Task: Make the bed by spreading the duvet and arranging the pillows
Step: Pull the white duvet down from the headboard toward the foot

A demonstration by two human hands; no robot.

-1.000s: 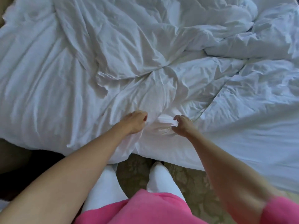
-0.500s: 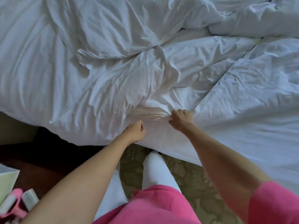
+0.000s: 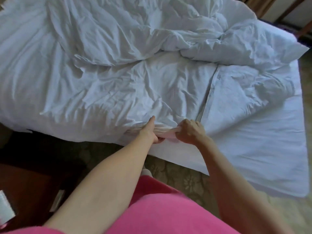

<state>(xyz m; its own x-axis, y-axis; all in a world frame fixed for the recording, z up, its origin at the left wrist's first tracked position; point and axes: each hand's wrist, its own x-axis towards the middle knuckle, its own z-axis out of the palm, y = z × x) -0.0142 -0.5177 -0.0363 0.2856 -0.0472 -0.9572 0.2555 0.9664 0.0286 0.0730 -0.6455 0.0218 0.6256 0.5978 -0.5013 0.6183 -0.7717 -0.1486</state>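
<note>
A rumpled white duvet covers most of the bed, bunched in folds toward the far right. My left hand grips a gathered edge of the duvet at the near side of the bed, thumb on top. My right hand clenches the same bunched edge just to the right, and the two hands almost touch. A flatter white sheet lies on the right part of the bed. No pillow can be made out.
Patterned carpet runs along the near side of the bed. A dark wooden piece of furniture stands at the lower left with papers on it. My pink clothing fills the bottom of the view.
Both hands have closed on the duvet's near edge and drawn it together; the left hand moved up beside the right. The view pulled back and shows the bed's right side.
</note>
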